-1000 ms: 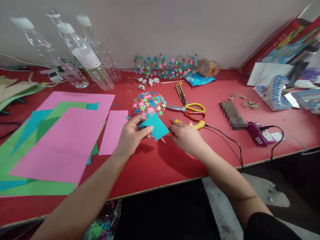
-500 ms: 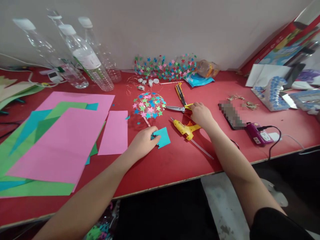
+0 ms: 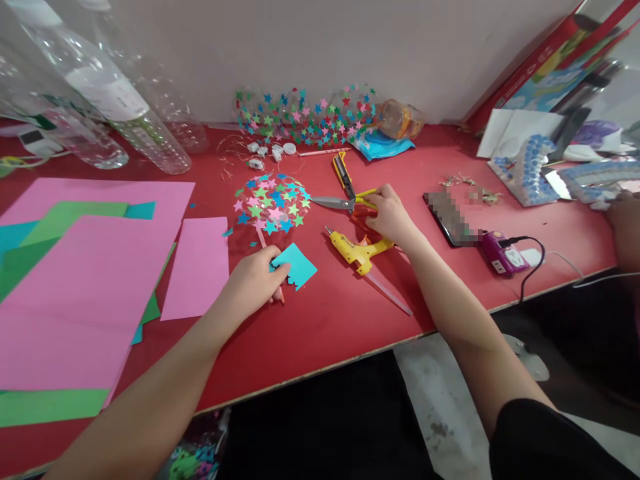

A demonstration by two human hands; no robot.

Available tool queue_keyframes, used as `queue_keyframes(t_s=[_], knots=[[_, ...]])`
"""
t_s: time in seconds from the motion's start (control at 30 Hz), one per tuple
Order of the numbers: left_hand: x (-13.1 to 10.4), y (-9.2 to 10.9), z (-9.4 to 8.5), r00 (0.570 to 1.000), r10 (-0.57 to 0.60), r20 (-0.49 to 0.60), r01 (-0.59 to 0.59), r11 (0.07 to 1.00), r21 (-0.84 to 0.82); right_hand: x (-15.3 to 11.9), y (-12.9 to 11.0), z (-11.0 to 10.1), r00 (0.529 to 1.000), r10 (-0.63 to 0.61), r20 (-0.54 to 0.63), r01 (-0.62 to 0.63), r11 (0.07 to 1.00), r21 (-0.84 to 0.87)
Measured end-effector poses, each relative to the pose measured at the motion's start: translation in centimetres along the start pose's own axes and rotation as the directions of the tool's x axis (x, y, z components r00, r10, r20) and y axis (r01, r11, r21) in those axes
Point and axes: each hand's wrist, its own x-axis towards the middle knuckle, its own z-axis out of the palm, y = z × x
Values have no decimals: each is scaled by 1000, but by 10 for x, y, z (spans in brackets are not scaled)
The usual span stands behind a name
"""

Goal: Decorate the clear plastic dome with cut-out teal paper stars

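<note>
My left hand (image 3: 253,277) is closed on a small blue piece of paper (image 3: 300,267) with jagged cut edges, pinched at its left side. A thin pink stick (image 3: 261,236) runs from under that hand up to a clear dome (image 3: 274,203) covered with colourful paper stars. Whether the hand also grips the stick is hard to see. My right hand (image 3: 393,215) has its fingers closed round the yellow handles of a pair of scissors (image 3: 334,203), whose blades point left towards the dome. Just below lies a yellow glue gun (image 3: 357,252) with a clear glue stick in its back.
Pink paper (image 3: 85,293) and green sheets lie stacked at left, under clear bottles (image 3: 120,107). A yellow cutter (image 3: 343,173), star-covered bottle (image 3: 305,117) and blue packet (image 3: 383,145) lie behind. Rightward are a phone (image 3: 450,220), purple power adapter (image 3: 505,253) and another person's hand (image 3: 625,217).
The view has swung to the right, and another person's hand now shows at the right edge. The blue paper has turned and tilted in my left hand. My right hand stays on the scissors.
</note>
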Motion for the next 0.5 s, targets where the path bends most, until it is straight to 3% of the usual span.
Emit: queue_keyframes(t_s=[0.17, 0.3, 0.4, 0.5], knots=[[0, 0, -3, 986, 129, -108, -105, 975, 197, 3, 5, 4, 999, -28, 35, 29, 999, -21], [-4, 4, -4, 977, 158, -143, -114, 955, 272, 0, 3, 3, 988, -55, -141, 47, 997, -64], [-7, 6, -3, 972, 188, -141, -167, 975, 145, -2, 4, -2, 962, 1, -274, -25, 996, -87], [-9, 7, -3, 970, 224, -98, -235, 965, -119, -5, 4, -10, 924, 81, -373, -108, 993, -52]])
